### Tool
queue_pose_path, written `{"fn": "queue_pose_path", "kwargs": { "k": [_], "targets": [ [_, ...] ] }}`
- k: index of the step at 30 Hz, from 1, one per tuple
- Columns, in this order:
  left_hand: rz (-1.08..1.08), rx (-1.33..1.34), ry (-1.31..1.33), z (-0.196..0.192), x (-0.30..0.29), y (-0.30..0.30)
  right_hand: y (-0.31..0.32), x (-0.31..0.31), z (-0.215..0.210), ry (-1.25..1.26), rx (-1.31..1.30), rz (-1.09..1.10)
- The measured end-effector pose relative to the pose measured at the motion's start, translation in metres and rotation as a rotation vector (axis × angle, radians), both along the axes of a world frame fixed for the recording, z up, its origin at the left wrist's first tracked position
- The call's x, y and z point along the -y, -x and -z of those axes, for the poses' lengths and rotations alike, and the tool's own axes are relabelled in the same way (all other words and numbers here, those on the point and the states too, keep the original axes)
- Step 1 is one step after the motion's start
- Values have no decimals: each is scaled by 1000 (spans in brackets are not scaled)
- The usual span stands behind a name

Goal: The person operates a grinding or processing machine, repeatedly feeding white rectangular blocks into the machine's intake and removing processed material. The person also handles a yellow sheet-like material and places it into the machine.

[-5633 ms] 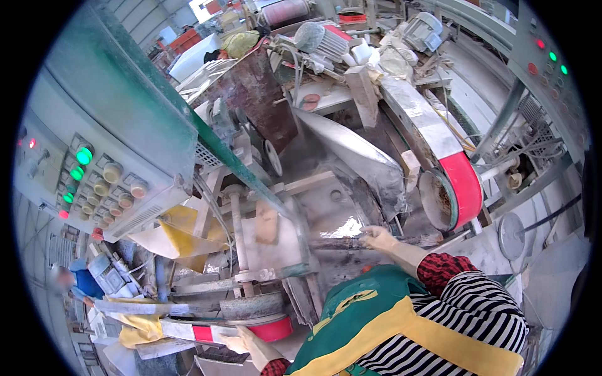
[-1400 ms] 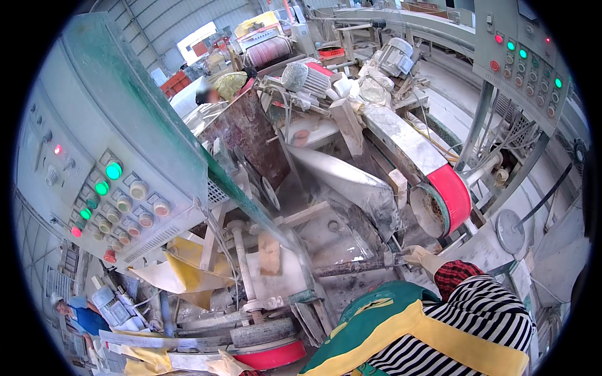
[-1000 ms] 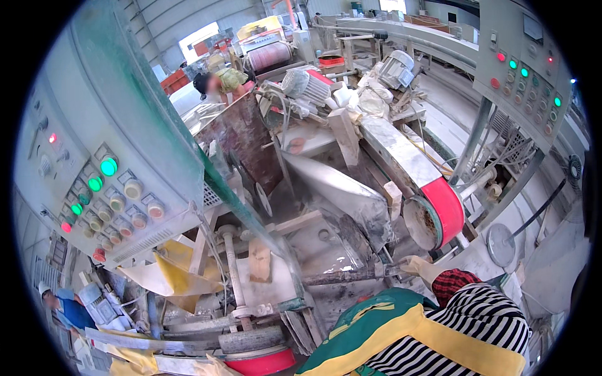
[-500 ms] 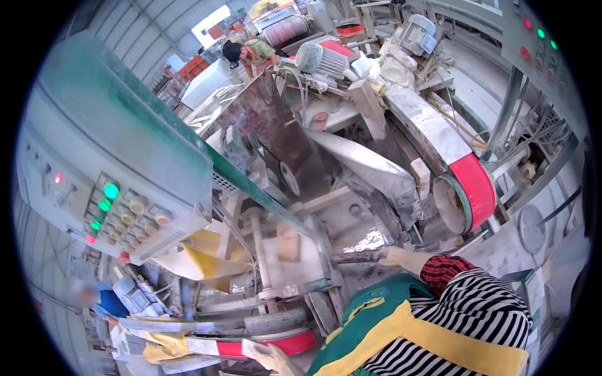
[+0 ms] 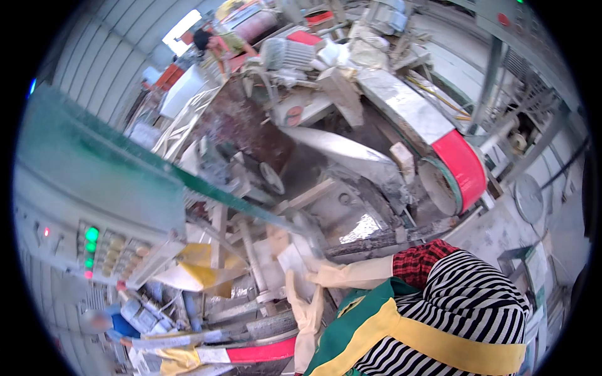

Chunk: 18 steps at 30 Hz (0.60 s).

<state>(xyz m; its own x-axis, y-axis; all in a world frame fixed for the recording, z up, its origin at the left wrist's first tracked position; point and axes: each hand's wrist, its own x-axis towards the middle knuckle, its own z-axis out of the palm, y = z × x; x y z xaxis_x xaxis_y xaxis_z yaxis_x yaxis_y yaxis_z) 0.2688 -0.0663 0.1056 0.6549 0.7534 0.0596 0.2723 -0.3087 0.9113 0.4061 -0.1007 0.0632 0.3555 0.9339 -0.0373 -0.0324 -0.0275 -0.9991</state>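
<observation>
Both my hands wear cream gloves and are close together over the machine bed in front of me. My left hand [image 5: 305, 310] comes up from the lower edge, thumb and fingers apart, with nothing plainly in it. My right hand [image 5: 326, 274] reaches in from the right, its fingers blurred beside the left fingertips. Just beyond the fingertips is a pale flat piece [image 5: 293, 259]; whether I touch it cannot be made out. A small tan block [image 5: 276, 237] lies behind it. Wet, shiny metal [image 5: 364, 229] shows farther right.
A green-grey control cabinet [image 5: 94, 182] with lit buttons stands at left. Red-ended belt guards are at right [image 5: 461, 169] and near my left hand [image 5: 263, 351]. One person [image 5: 229, 45] bends at the far back; another person's blue sleeve [image 5: 123, 326] shows lower left.
My right hand has left the dark bar edge and moved left. My left hand has risen from the lower edge toward it. The view has shifted, so the machines sit farther left.
</observation>
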Motion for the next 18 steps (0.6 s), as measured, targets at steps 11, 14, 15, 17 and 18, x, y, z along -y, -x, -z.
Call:
{"fn": "queue_pose_path", "kwargs": {
  "k": [11,14,15,17,18],
  "targets": [
    [-556,-657,-450,91,-119,239,-304,166,113,-317,106,1326],
    [-547,-1027,-686,115,-102,270,-346,210,102,-157,-30,1518],
    [-501,-1177,-729,127,-104,275,-360,224,108,-97,-51,1568],
    [-567,-1140,-828,147,-111,283,-381,239,124,25,-85,1631],
    [-611,-1132,-869,153,-108,290,-383,235,119,90,-98,1631]
  ]
}}
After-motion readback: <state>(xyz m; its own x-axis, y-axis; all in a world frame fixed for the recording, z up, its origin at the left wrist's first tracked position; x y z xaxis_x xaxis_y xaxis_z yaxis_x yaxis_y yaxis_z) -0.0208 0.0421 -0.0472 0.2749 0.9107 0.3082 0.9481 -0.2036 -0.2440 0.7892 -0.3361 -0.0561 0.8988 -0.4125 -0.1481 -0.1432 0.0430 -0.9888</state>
